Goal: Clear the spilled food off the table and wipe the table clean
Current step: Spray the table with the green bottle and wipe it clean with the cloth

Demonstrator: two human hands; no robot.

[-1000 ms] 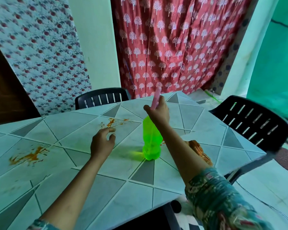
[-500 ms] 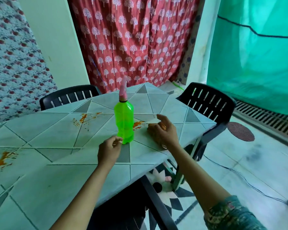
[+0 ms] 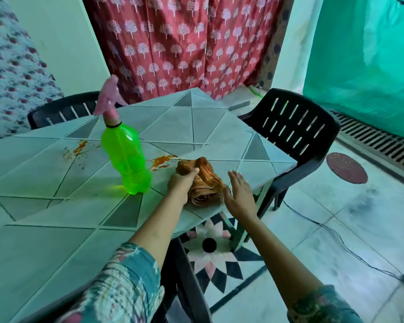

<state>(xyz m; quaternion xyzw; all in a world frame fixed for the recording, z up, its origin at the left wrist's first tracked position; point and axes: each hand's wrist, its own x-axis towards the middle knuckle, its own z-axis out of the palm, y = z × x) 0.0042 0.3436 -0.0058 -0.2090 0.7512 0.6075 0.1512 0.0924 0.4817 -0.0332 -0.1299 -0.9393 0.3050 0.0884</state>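
Observation:
An orange-brown folded cloth (image 3: 204,183) lies near the right edge of the tiled table (image 3: 56,206). My left hand (image 3: 181,183) grips the cloth's left side, thumb on top. My right hand (image 3: 239,193) is flat with straight fingers just right of the cloth, its palm facing it. A green spray bottle (image 3: 126,159) with a pink nozzle stands upright left of the cloth. An orange food smear (image 3: 161,160) lies between bottle and cloth, and another smear (image 3: 78,148) sits further left behind the bottle.
A black plastic chair (image 3: 294,136) stands at the table's right side and another black chair (image 3: 63,110) at the far side. A third chair's arm (image 3: 191,287) is under the near edge. A cable (image 3: 336,238) runs across the floor.
My view turned right. My right hand let go of the bottle's nozzle and moved to the cloth. My left hand crossed in front of the bottle and took hold of the cloth.

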